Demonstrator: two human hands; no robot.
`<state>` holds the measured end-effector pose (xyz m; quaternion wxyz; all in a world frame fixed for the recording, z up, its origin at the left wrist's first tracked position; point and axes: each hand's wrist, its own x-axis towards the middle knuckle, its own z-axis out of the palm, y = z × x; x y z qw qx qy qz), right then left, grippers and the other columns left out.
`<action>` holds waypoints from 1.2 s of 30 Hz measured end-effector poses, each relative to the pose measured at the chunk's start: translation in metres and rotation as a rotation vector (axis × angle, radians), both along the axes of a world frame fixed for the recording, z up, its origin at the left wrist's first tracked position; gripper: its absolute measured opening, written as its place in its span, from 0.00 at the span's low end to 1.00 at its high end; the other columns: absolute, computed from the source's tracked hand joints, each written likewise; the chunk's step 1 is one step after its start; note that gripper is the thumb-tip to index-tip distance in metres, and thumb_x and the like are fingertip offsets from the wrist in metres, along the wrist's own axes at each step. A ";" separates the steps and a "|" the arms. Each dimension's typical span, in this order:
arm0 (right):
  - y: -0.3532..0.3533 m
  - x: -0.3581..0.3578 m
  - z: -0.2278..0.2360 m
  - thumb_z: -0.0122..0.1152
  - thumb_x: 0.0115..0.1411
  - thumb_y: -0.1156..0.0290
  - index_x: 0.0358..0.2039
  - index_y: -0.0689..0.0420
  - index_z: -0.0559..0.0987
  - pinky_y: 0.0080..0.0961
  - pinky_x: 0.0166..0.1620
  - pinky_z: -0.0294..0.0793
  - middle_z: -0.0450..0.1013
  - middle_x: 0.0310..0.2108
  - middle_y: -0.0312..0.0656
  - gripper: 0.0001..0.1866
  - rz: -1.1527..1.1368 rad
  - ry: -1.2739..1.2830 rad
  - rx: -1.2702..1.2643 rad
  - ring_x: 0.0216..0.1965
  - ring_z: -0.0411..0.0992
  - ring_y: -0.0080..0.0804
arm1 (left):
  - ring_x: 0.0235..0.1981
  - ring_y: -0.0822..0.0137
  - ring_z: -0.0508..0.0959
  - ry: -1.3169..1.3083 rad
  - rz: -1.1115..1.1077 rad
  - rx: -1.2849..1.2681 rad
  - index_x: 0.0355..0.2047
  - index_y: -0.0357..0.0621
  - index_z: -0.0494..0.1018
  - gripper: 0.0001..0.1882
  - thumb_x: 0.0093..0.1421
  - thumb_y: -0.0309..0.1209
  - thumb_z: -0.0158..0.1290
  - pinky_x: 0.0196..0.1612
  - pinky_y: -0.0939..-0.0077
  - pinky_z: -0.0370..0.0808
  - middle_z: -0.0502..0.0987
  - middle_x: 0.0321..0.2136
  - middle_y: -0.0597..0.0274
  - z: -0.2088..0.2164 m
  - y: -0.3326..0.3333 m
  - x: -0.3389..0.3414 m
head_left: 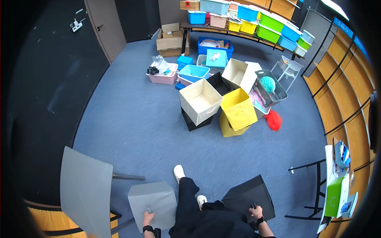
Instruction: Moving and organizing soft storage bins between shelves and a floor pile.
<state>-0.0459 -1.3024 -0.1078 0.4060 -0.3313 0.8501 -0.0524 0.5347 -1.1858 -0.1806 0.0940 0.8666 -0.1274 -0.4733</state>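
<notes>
My left hand (pixel 148 218) is closed on the front handle of a grey fabric storage box (pixel 158 198), which hangs at my left side beside my leg. My right hand (pixel 257 212) grips the dark handle of a black fabric storage box (pixel 248 192) at my right side. Farther ahead on the floor, a cream fabric box (pixel 200 101) rests tilted on a black box (pixel 194 123). Beside them, one yellow fabric box (pixel 238 113) sits on another yellow one (pixel 232 130).
A grey chair (pixel 85 186) stands close on my left. On the right are a white table (pixel 328 186) and wooden shelves (pixel 349 103). Several plastic bins, a grey basket (pixel 278 95) and red fluffy material (pixel 273 119) lie around the boxes. Colourful lidded bins (pixel 270 33) line the back table.
</notes>
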 end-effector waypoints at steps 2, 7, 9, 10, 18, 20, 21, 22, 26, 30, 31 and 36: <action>-0.044 0.029 0.020 0.61 0.39 0.73 0.17 0.67 0.70 0.27 0.23 0.67 0.68 0.14 0.48 0.11 0.081 0.169 -0.165 0.16 0.69 0.30 | 0.23 0.62 0.72 0.097 0.031 0.028 0.28 0.31 0.68 0.16 0.41 0.32 0.52 0.25 0.71 0.70 0.71 0.21 0.54 -0.021 -0.029 0.014; -0.178 0.107 0.078 0.63 0.37 0.74 0.15 0.66 0.71 0.30 0.24 0.65 0.66 0.12 0.50 0.10 0.180 0.372 -0.364 0.15 0.67 0.36 | 0.20 0.65 0.71 0.331 0.103 0.100 0.30 0.29 0.66 0.19 0.40 0.32 0.53 0.21 0.69 0.70 0.70 0.20 0.56 -0.065 -0.090 0.031; -0.231 0.135 0.105 0.62 0.37 0.75 0.14 0.66 0.69 0.28 0.22 0.63 0.64 0.10 0.47 0.11 0.190 0.349 -0.440 0.14 0.65 0.30 | 0.22 0.63 0.72 0.206 0.140 0.106 0.27 0.27 0.68 0.18 0.39 0.31 0.54 0.21 0.67 0.70 0.70 0.19 0.53 -0.079 -0.106 0.034; -0.258 0.149 0.119 0.62 0.36 0.75 0.13 0.66 0.68 0.27 0.21 0.62 0.63 0.09 0.45 0.11 0.169 0.326 -0.450 0.13 0.63 0.27 | 0.23 0.61 0.74 0.034 0.088 0.057 0.23 0.25 0.69 0.16 0.38 0.30 0.55 0.19 0.65 0.70 0.71 0.19 0.50 -0.083 -0.115 0.038; -0.417 0.252 0.223 0.59 0.40 0.80 0.12 0.63 0.62 0.19 0.17 0.51 0.52 0.09 0.30 0.13 0.231 0.220 -0.763 0.15 0.49 0.14 | 0.20 0.62 0.73 0.241 0.237 0.071 0.21 0.26 0.69 0.15 0.41 0.31 0.53 0.18 0.66 0.69 0.70 0.17 0.51 -0.068 -0.185 0.081; -0.456 0.268 0.242 0.59 0.40 0.80 0.12 0.63 0.60 0.19 0.17 0.50 0.50 0.09 0.32 0.14 0.269 0.273 -0.856 0.15 0.48 0.15 | 0.20 0.62 0.72 0.238 0.257 0.066 0.21 0.26 0.68 0.15 0.41 0.31 0.53 0.18 0.66 0.69 0.70 0.17 0.52 -0.063 -0.208 0.086; -0.477 0.274 0.249 0.59 0.40 0.80 0.12 0.63 0.60 0.19 0.17 0.50 0.49 0.10 0.33 0.15 0.284 0.296 -0.899 0.15 0.48 0.15 | 0.19 0.62 0.72 0.236 0.267 0.068 0.20 0.26 0.68 0.15 0.41 0.31 0.52 0.18 0.66 0.69 0.70 0.16 0.52 -0.062 -0.219 0.087; -0.497 0.279 0.254 0.59 0.39 0.81 0.12 0.62 0.57 0.20 0.17 0.50 0.49 0.10 0.35 0.17 0.322 0.336 -0.945 0.15 0.47 0.16 | 0.19 0.62 0.72 0.239 0.279 0.067 0.20 0.26 0.68 0.15 0.42 0.31 0.52 0.18 0.66 0.69 0.70 0.16 0.52 -0.062 -0.231 0.087; -0.593 0.300 0.255 0.59 0.39 0.81 0.12 0.61 0.55 0.21 0.18 0.51 0.52 0.09 0.40 0.19 0.380 0.406 -1.102 0.13 0.49 0.23 | 0.18 0.63 0.72 0.225 0.333 0.062 0.19 0.27 0.68 0.14 0.43 0.32 0.51 0.18 0.66 0.69 0.70 0.15 0.53 -0.061 -0.283 0.088; -0.707 0.318 0.247 0.56 0.40 0.80 0.13 0.62 0.59 0.26 0.20 0.58 0.58 0.12 0.45 0.14 0.515 0.499 -1.197 0.15 0.58 0.36 | 0.17 0.63 0.71 0.185 0.397 0.034 0.18 0.27 0.68 0.14 0.44 0.32 0.51 0.18 0.66 0.69 0.69 0.14 0.54 -0.044 -0.352 0.096; -0.738 0.318 0.249 0.55 0.41 0.80 0.13 0.63 0.60 0.28 0.21 0.61 0.62 0.13 0.47 0.12 0.560 0.551 -1.180 0.16 0.63 0.41 | 0.16 0.63 0.71 0.176 0.410 0.029 0.18 0.27 0.68 0.14 0.44 0.32 0.50 0.18 0.66 0.68 0.69 0.14 0.54 -0.036 -0.369 0.099; -0.912 0.327 0.239 0.53 0.44 0.78 0.21 0.61 0.67 0.30 0.25 0.65 0.66 0.20 0.48 0.04 0.517 0.527 -1.241 0.23 0.67 0.46 | 0.15 0.64 0.71 0.132 0.482 0.003 0.17 0.28 0.68 0.15 0.46 0.33 0.49 0.18 0.67 0.68 0.69 0.13 0.55 -0.007 -0.452 0.116</action>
